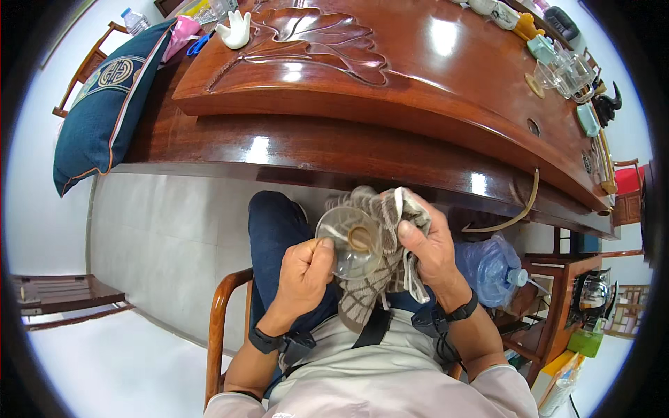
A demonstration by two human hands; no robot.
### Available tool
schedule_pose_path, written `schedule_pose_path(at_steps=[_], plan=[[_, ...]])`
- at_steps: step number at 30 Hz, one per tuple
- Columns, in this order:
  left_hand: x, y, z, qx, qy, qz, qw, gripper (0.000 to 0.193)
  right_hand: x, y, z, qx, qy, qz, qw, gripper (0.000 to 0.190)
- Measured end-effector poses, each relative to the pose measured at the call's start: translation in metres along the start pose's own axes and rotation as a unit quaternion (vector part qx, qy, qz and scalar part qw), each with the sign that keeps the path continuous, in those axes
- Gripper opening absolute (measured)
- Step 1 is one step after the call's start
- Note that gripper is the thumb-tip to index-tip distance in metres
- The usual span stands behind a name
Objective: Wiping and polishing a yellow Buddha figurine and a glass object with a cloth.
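Note:
Over my lap, my left hand grips a clear glass cup by its side, thumb pressed near the rim. The cup's round mouth tilts up towards me, and a brownish ring shows through the glass. In my right hand is a bunched brown-and-beige patterned towel, pinched between thumb and fingers. The towel hangs behind and beside the cup, close to its right side; whether the two touch I cannot tell. Part of the towel is blurred. My left fingers are curled out of sight.
A carved glossy wooden table spans the view ahead. Glass pitchers stand at its right, a white hand-shaped ornament at its left near a blue cushion. A hose hangs from the edge above a water jug.

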State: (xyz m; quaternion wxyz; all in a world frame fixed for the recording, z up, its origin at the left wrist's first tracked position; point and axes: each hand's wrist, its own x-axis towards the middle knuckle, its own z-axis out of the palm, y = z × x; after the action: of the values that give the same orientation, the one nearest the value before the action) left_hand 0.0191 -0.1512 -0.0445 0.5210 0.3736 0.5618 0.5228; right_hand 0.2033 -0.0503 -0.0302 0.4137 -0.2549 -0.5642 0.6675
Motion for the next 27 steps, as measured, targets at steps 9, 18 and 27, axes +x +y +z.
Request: schedule_pose_path(at_steps=[9, 18, 27], plan=[[-0.002, 0.016, -0.015, -0.022, -0.288, -0.077, 0.954, 0.045, 0.0, 0.007, -0.019, 0.063, -0.171, 0.195, 0.964, 0.029], [0.005, 0.026, -0.015, 0.12, -0.269, 0.005, 0.956, 0.039, 0.0, 0.007, -0.022, -0.07, -0.168, 0.173, 0.968, 0.026], [0.003, 0.021, -0.03, 0.058, -0.262, -0.069, 0.961, 0.038, -0.007, 0.002, -0.031, -0.06, -0.139, 0.126, 0.98, 0.028]])
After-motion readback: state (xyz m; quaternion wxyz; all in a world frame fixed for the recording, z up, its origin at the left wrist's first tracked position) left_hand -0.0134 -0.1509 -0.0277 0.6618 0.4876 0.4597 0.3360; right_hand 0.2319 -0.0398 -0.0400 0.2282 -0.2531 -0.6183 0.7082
